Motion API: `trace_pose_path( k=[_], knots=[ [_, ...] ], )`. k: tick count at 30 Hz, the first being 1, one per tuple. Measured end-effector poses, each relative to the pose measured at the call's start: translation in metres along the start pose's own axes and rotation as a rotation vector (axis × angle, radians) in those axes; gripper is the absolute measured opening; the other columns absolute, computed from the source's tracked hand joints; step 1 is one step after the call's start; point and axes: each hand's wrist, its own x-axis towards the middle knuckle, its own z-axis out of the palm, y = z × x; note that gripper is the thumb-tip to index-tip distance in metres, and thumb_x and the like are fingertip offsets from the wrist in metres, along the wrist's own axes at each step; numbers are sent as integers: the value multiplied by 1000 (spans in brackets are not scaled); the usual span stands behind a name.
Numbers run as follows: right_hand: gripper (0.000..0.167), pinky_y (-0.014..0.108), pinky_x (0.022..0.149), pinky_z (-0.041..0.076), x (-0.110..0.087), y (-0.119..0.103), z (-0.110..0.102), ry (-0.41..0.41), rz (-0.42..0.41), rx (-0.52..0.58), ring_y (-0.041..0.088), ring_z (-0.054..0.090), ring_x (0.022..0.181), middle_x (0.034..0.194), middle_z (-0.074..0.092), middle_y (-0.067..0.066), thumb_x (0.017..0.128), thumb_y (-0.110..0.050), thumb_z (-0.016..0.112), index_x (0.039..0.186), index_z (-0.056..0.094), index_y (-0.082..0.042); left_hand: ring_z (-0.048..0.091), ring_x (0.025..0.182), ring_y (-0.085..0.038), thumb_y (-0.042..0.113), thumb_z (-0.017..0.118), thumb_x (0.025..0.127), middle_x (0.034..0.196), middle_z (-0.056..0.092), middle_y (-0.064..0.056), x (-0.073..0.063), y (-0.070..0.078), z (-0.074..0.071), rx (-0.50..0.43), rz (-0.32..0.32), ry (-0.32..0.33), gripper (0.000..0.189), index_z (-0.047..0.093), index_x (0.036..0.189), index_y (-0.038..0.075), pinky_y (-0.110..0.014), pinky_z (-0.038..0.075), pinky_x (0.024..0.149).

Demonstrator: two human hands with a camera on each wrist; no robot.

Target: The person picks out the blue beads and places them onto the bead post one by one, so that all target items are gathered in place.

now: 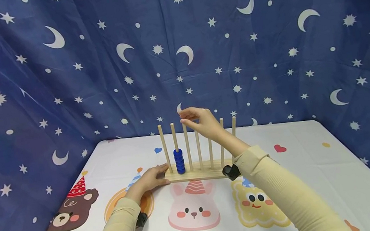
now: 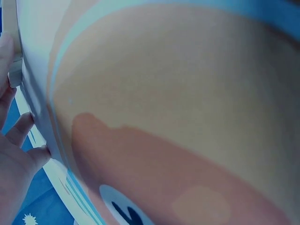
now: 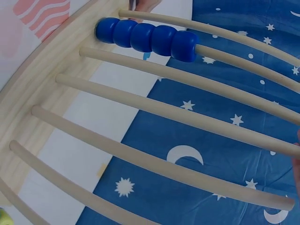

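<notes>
A wooden counting rack (image 1: 197,175) stands upright on the table, its base carrying a row of several thin pegs. On the second peg from the left sits a stack of blue beads (image 1: 179,161), also seen close up in the right wrist view, where the blue beads (image 3: 152,38) rest down at the base (image 3: 28,86). My left hand (image 1: 149,179) grips the base's left end, thumb in front. Raised above the rack, my right hand (image 1: 201,120) has bent fingers with thumb and fingertips apart, right by the third peg's top; no bead shows between them.
A white printed tablecloth (image 1: 307,177) with cartoon animals and lettering lies under the rack. Behind and at both sides hangs a blue curtain (image 1: 192,15) with moons and stars. Dark wrist devices (image 1: 231,172) are worn at both cuffs.
</notes>
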Motion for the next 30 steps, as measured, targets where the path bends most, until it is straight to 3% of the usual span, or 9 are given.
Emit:
trace_pose_path(
  k=[14,22,25,26,30],
  knots=[
    [29,42,101,48,-19,-2,-6,24,-67,-2,30,60,113,119,64,18,91,-8,61,118,61,2,38,131,-46,24,72,82,139,46,-25,0,-2,-2,2,28,4,65,47,134,-7,-54,29,112],
    [27,40,96,51,-29,-2,-13,35,-97,-29,30,62,107,115,66,18,89,-6,62,114,62,3,41,131,-41,45,67,83,140,48,-20,1,-13,-1,-48,122,23,71,48,136,1,-48,31,113],
    [26,41,93,53,-36,0,-16,39,-111,-18,30,63,105,113,66,18,88,-5,63,113,63,3,40,132,-42,39,69,83,140,46,-23,1,-11,-1,-50,101,14,71,47,136,-2,-50,29,113],
    [26,42,92,53,-38,1,-18,35,-115,-15,30,64,104,113,67,18,89,-4,63,113,63,3,38,131,-46,34,71,82,140,45,-26,1,-8,-2,-51,72,1,70,47,135,-5,-55,28,112],
    [26,41,90,54,-46,5,-25,16,-113,-24,28,65,100,111,67,17,88,-4,63,114,63,2,39,131,-46,25,72,82,139,45,-28,0,-1,-3,4,51,-10,67,46,133,-9,-55,29,111]
  ],
)
